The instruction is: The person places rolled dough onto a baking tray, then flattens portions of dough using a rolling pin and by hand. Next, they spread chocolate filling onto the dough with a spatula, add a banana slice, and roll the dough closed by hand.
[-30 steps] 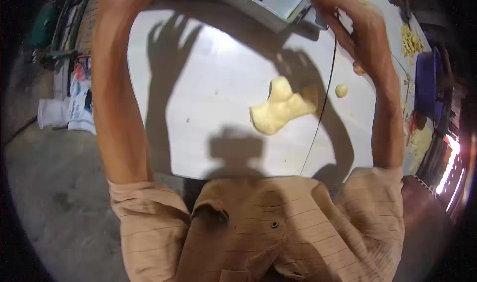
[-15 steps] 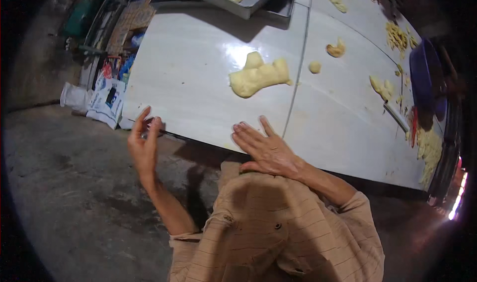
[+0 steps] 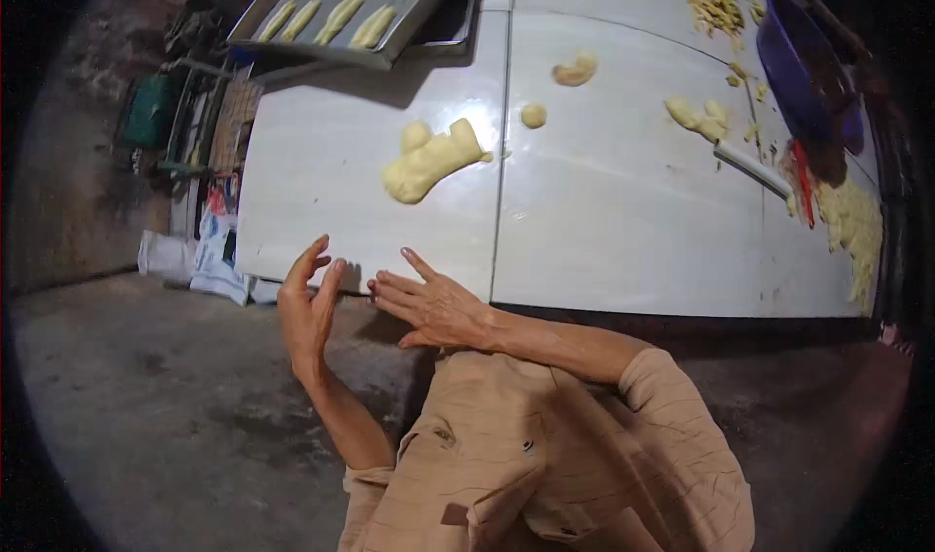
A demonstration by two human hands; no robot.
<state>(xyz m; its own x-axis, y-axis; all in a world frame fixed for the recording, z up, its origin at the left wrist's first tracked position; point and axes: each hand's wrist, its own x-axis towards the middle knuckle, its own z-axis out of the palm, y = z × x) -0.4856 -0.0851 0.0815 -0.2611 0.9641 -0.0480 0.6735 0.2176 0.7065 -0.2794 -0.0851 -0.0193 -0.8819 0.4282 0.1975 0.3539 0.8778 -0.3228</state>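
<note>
My left hand (image 3: pixel 310 313) is beside the front edge of the white tiled table (image 3: pixel 623 250), thumb and fingers curved apart around nothing. Just to its right, my right hand (image 3: pixel 424 304) has its fingers spread, palm down over that same edge, holding nothing. Farther in on the tiles lies a lumpy piece of pale dough (image 3: pixel 429 163), clear of both hands, with a small dough ball (image 3: pixel 533 116) and a curved, browner piece (image 3: pixel 575 70) to its right. At the back left, a metal tray (image 3: pixel 388 55) bears several long shaped dough pieces (image 3: pixel 341 18), resting on another tray (image 3: pixel 458 41).
A purple tub (image 3: pixel 799 65) stands at the right, near a white cylinder (image 3: pixel 750 167), a red tool (image 3: pixel 804 182), piles of small dough pieces (image 3: pixel 716 7) and a dough sheet (image 3: pixel 842 226). Bags (image 3: pixel 214 260) and a green object (image 3: pixel 151 109) are off the table's left side.
Both hands have come down from the trays to the table's front edge. Since half a second ago my right hand has shifted left, closer to my left hand, and the view has turned.
</note>
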